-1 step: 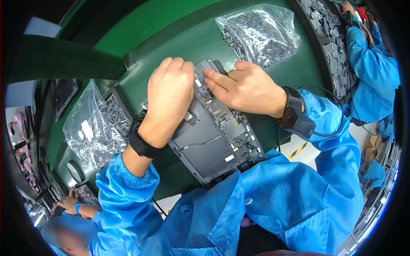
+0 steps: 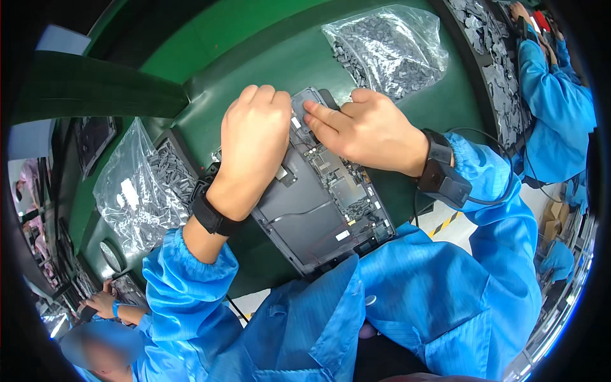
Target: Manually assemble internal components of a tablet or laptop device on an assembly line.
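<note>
An opened tablet-like device [image 2: 298, 230] lies slanted on the green bench, its grey inner shell and circuit board [image 2: 347, 191] bare. A thin dark cable runs across the shell. Over its far left edge, my left hand [image 2: 254, 143] is closed with the fingers curled under; whatever they hold is hidden. My right hand [image 2: 366, 130] rests at the far end of the device, index and middle fingers stretched out onto its corner, the other fingers bent. Beside those fingertips, a dark rounded piece [image 2: 327, 99] shows at the device's edge.
A clear bag of small dark grey pieces [image 2: 391, 54] lies at the far right of the bench [image 2: 267, 67]. Another clear bag [image 2: 137, 197] sits left, beside a tray of similar pieces [image 2: 172, 169]. Flat grey pieces [image 2: 503, 83] fill a right-hand tray. Co-workers in blue [image 2: 550, 95] sit at both sides.
</note>
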The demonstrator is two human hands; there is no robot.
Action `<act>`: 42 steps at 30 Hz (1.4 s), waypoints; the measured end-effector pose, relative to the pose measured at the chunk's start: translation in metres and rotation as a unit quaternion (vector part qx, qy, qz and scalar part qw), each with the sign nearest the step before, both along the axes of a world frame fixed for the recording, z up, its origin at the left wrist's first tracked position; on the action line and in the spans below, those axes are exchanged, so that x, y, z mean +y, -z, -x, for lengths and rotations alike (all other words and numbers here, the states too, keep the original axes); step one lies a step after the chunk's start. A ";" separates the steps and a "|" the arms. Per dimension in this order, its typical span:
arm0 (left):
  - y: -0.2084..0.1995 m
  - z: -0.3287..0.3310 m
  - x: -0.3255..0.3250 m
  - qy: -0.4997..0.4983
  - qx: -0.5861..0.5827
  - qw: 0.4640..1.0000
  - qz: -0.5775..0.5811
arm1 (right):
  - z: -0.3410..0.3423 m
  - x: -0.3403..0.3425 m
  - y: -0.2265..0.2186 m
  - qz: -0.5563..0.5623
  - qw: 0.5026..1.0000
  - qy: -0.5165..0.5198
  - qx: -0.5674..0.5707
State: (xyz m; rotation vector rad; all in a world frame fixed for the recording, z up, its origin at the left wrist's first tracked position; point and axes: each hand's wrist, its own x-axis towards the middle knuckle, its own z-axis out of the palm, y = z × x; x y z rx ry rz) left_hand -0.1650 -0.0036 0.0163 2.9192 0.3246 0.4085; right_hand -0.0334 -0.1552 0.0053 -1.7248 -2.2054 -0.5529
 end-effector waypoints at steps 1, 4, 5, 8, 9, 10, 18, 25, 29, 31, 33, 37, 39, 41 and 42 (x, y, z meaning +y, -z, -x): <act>0.002 0.000 -0.001 0.008 0.011 0.999 -0.034 | 0.001 0.002 -0.005 0.035 0.999 0.011 0.019; 0.004 0.004 0.000 0.008 0.000 1.000 -0.010 | 0.019 0.000 -0.006 0.076 0.996 0.050 -0.005; 0.004 0.002 -0.001 0.011 -0.004 1.000 -0.008 | 0.022 -0.001 -0.006 0.079 0.993 0.073 -0.047; 0.005 0.006 -0.003 -0.001 -0.017 0.999 0.030 | 0.023 0.000 -0.005 0.081 0.995 0.062 -0.011; 0.002 0.006 -0.001 -0.006 -0.014 0.999 0.037 | 0.014 0.005 -0.006 0.070 0.997 0.036 -0.001; 0.000 0.006 0.001 -0.011 -0.011 0.999 0.044 | 0.005 0.006 -0.001 0.060 0.998 0.009 0.028; -0.003 -0.001 0.008 -0.011 0.003 0.994 0.108 | 0.012 0.004 0.000 0.002 1.000 0.027 0.013; -0.007 -0.001 0.005 -0.029 0.021 0.995 0.097 | 0.017 0.005 -0.003 0.016 0.998 0.054 0.038; -0.008 0.000 0.003 -0.031 0.018 0.995 0.095 | 0.009 0.000 0.009 -0.002 0.997 0.057 0.057; -0.005 -0.002 0.001 -0.026 0.022 0.996 0.081 | -0.001 0.001 0.017 -0.044 0.997 0.026 0.053; -0.003 -0.003 0.000 -0.019 0.018 0.998 0.062 | -0.007 0.004 0.017 -0.034 0.999 0.009 0.041; -0.001 0.000 0.002 -0.004 0.015 0.999 0.033 | 0.003 0.006 0.003 0.037 0.999 0.003 0.008; -0.001 -0.002 0.002 0.005 0.006 0.999 0.034 | 0.005 0.005 -0.002 0.078 0.997 0.010 0.002; 0.000 -0.005 0.001 0.016 -0.003 0.999 0.036 | 0.005 0.002 -0.007 0.089 0.996 0.007 0.027; -0.002 -0.005 0.000 0.013 0.016 1.000 0.021 | 0.006 0.002 -0.007 0.088 0.996 0.007 0.028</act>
